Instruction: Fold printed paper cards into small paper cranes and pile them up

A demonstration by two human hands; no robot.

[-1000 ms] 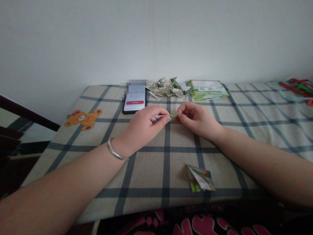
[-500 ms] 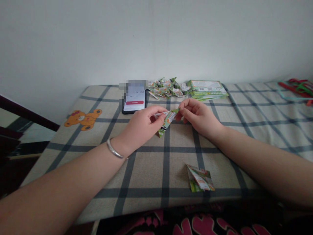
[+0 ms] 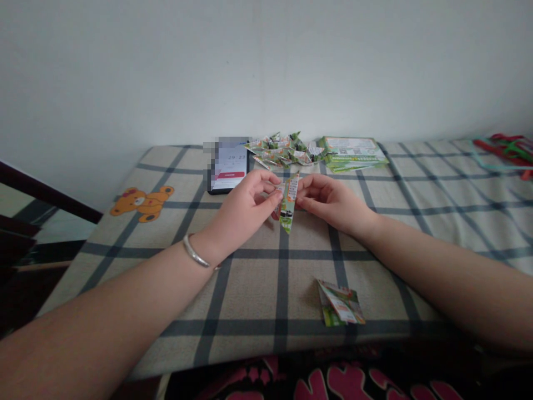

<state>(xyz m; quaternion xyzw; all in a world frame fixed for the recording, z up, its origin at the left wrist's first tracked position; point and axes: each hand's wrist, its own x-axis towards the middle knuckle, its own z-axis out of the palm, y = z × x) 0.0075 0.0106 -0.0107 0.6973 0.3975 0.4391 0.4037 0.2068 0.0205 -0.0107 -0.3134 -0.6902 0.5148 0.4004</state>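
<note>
Between my two hands, a little above the checked tablecloth, stands a folded piece of printed paper (image 3: 288,203), green and white and narrowing to a point at its lower end. My left hand (image 3: 245,203) pinches its left side between thumb and fingers. On the other side, the fingertips of my right hand (image 3: 333,199) close on the paper's right edge; the fingers partly hide one another. Closer to me on the cloth lies a second folded paper (image 3: 341,304), squarish with a diagonal flap.
At the back lie several folded paper pieces (image 3: 287,151) in a pile, beside a stack of printed leaflets (image 3: 353,153). A phone (image 3: 228,166) with a lit screen lies left of them. Red and green items (image 3: 510,149) sit far right. A bear picture (image 3: 141,204) is at left.
The folded paper has turned from a slant to nearly upright, its tip now pointing down toward me. My right hand has shifted slightly down and left, its fingers regripping.
</note>
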